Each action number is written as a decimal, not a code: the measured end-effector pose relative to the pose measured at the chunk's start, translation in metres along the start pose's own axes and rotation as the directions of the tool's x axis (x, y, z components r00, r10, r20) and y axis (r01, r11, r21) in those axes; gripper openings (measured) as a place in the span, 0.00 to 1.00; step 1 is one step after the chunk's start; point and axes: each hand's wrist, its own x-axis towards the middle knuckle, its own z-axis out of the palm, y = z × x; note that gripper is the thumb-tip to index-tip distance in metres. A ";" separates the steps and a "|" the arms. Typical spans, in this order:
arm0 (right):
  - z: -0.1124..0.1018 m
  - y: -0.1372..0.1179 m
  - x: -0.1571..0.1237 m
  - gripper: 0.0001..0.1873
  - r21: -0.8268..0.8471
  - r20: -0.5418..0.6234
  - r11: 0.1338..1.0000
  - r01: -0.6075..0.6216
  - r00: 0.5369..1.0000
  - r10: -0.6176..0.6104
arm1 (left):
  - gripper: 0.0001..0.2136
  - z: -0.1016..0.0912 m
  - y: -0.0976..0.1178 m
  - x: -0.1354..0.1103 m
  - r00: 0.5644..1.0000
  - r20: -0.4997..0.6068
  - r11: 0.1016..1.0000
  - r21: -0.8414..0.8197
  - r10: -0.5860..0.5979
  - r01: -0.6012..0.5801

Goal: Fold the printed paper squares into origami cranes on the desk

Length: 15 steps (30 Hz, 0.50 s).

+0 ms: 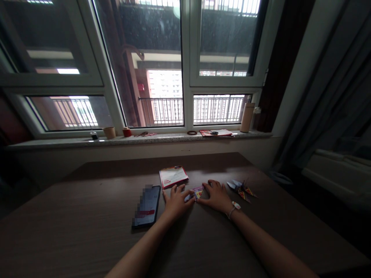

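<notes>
Both of my hands rest on a dark wooden table [87,216] with a small colourful piece of paper [197,192] between them. My left hand [175,202] pinches the paper's left edge with thumb and fingers. My right hand [216,197] presses down on its right side with the fingers bent. A band is on my right wrist. Much of the paper is hidden under the fingers.
A black phone [147,206] lies left of my left hand. A red and white paper packet [173,176] sits just beyond the hands. Folded colourful paper shapes [241,189] lie to the right. The windowsill [162,138] holds cups, a tall flask [247,117] and papers.
</notes>
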 end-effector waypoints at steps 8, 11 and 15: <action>0.003 0.012 0.005 0.29 0.186 -0.098 0.975 0.123 0.990 -0.106 | 0.17 0.003 0.000 -0.001 1.000 -0.005 1.000 -0.008 0.009 -0.009; 0.002 0.014 0.004 0.16 0.274 -0.140 0.939 0.208 0.975 -0.175 | 0.17 0.000 0.002 -0.003 1.000 -0.001 1.000 -0.004 0.005 -0.005; 0.000 0.013 0.003 0.11 0.334 -0.135 0.904 0.268 0.962 -0.236 | 0.18 -0.001 0.003 -0.003 1.000 0.003 1.000 0.003 -0.002 0.002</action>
